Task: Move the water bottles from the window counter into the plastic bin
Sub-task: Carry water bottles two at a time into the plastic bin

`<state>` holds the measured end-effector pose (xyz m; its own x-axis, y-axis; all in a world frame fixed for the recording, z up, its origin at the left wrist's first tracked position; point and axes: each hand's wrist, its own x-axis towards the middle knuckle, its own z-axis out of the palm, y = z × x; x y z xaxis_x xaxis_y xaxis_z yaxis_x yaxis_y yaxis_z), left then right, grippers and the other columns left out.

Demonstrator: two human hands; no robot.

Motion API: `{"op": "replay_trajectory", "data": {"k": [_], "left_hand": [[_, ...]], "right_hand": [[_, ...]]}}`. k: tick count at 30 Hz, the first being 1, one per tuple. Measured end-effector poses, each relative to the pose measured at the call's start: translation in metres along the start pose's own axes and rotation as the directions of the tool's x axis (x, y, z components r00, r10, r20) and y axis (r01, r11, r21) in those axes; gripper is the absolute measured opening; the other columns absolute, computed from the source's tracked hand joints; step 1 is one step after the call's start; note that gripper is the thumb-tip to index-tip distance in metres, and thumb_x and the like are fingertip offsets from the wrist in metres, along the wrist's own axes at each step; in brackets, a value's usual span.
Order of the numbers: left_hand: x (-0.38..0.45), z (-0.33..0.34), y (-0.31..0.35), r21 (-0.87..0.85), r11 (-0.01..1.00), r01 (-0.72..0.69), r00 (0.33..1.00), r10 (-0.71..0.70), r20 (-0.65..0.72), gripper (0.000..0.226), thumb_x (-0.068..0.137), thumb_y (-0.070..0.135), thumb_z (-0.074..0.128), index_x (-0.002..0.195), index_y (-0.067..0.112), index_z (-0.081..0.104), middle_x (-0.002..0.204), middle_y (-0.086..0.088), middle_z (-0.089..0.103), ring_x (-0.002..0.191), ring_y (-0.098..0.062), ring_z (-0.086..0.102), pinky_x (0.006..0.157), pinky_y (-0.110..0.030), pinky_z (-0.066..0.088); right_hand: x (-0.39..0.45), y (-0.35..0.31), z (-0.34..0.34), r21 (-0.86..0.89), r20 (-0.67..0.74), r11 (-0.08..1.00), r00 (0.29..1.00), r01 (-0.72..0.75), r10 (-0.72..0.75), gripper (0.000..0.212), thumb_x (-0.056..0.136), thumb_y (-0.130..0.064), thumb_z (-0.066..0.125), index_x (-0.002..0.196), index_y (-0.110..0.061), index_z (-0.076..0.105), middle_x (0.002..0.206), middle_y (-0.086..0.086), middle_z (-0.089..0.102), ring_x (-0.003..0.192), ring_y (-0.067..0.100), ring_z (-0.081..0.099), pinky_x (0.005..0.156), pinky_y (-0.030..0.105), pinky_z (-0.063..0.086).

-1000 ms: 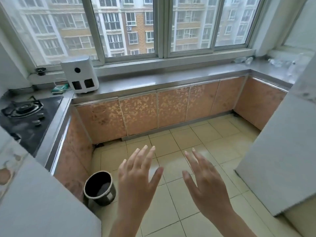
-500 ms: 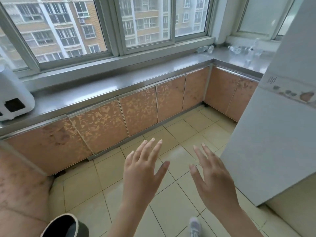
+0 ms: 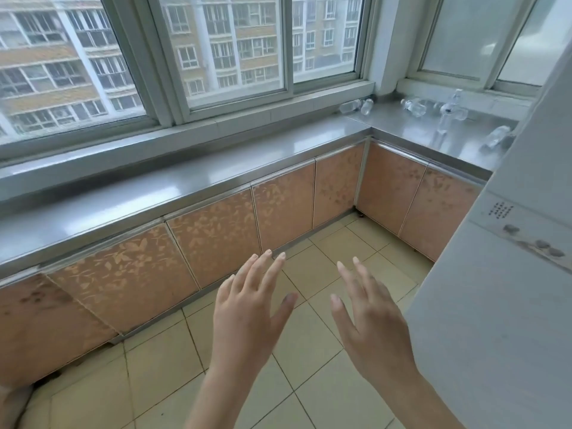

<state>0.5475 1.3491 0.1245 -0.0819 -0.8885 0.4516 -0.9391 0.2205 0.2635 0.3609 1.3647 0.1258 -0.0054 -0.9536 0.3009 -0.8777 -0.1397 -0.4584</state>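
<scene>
Both hands are raised side by side over the tiled floor (image 3: pixel 312 360), backs to the camera, holding nothing. The left hand (image 3: pixel 247 317) has its fingers spread wide and its thumb angled out toward the right hand (image 3: pixel 368 323), whose fingers are also spread loosely; a gap of bare tile shows between the two. Past the hands runs the steel counter (image 3: pixel 192 187), which follows the window (image 3: pixel 216 48) and turns a corner at the far right. The water bottles are all clear plastic and lie well apart from the hands, gathered at that corner of the counter: one bottle on its side (image 3: pixel 356 105) just under the window sill, another lying bottle (image 3: pixel 413 107) beyond the corner, an upright bottle (image 3: pixel 448 114) near it, and a fourth lying bottle (image 3: pixel 496 136) nearest the counter's right end, partly cut off by a pale appliance side (image 3: pixel 501 305) that fills the right edge of the view. Below the counter stand cabinet doors (image 3: pixel 213 230) with an orange leaf pattern. The long stretch of counter nearest the hands carries no bottles.
</scene>
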Motion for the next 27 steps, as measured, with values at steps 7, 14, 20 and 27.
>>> {"op": "replay_trajectory", "data": {"k": [7,14,20,27], "left_hand": [[0.122,0.068,-0.01,-0.027,0.999,-0.047,0.999,0.046,-0.016,0.057,0.089,0.054,0.046,0.142,0.031,0.049,0.145,0.008,0.052,0.136,-0.015,0.045,0.102,-0.038,0.039],[0.263,0.14,-0.036,-0.056,0.994,-0.095,0.995,0.095,0.002,0.057,0.087,0.053,0.047,0.139,0.031,0.051,0.143,0.008,0.054,0.134,-0.014,0.045,0.101,-0.039,0.043],[0.369,0.184,-0.039,-0.072,0.981,-0.181,0.98,0.185,0.066,0.057,0.089,0.056,0.042,0.14,0.032,0.051,0.145,0.007,0.052,0.135,-0.017,0.046,0.099,-0.039,0.043],[0.475,0.253,-0.016,-0.09,0.971,-0.222,0.967,0.231,0.107,0.057,0.091,0.056,0.04,0.142,0.032,0.048,0.148,0.008,0.049,0.138,-0.017,0.044,0.103,-0.04,0.04]], "right_hand": [[0.114,0.04,0.028,-0.039,-0.037,0.999,0.999,-0.037,0.036,0.055,0.092,-0.048,0.031,0.142,-0.027,0.042,0.15,0.003,0.04,0.129,0.023,0.046,0.098,0.04,0.046],[0.251,0.069,0.056,-0.099,-0.095,0.988,0.989,-0.12,0.111,0.058,0.091,-0.054,0.026,0.142,-0.03,0.04,0.153,-0.002,0.036,0.136,0.017,0.037,0.099,0.036,0.041],[0.346,0.093,0.069,-0.117,-0.15,0.974,0.972,-0.196,0.178,0.059,0.091,-0.054,0.027,0.142,-0.028,0.042,0.153,-0.001,0.036,0.138,0.02,0.034,0.103,0.038,0.039],[0.447,0.152,0.082,-0.136,-0.168,0.962,0.962,-0.237,0.213,0.058,0.092,-0.052,0.029,0.14,-0.024,0.047,0.149,0.003,0.041,0.137,0.023,0.037,0.107,0.039,0.036]]}}
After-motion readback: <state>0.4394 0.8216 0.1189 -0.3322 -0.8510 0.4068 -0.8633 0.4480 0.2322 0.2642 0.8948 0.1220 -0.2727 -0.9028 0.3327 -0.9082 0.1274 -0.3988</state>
